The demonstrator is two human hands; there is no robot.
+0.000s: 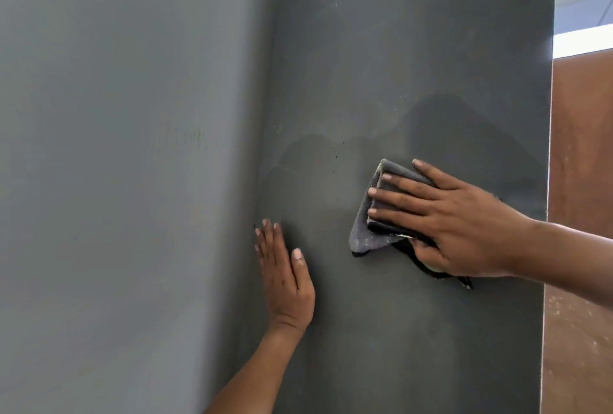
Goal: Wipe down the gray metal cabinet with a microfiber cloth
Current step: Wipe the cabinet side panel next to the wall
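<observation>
The right hand [454, 224] reaches in from the right edge of the view, forearm sloping down toward the wrist, and lies flat with straight, spread fingers pressing a folded gray microfiber cloth [371, 227] against the dark side panel of the gray metal cabinet [414, 65]. The fingers point left and slightly up; the thumb lies low along the cloth's bottom fold, so the hand presses the cloth rather than curling round it. The cloth sits about midway up the visible panel, nearer its right edge than its left corner edge, and its long axis runs roughly up and down, tilted so the top leans right; a loose lower corner hangs beyond the fingertips to the left, and a dark hem trails out under the heel of the hand to the lower right. The left hand [285, 277] comes up from the bottom edge of the view, forearm rising steeply, palm flat against the same panel with straight fingers pointing up, close to the vertical corner where the darker panel meets the lighter gray face on the left; it holds nothing. A darker, damp-looking patch spreads on the panel above and around the cloth. A reddish-brown wooden surface [580, 181] stands just beyond the cabinet's right edge.
</observation>
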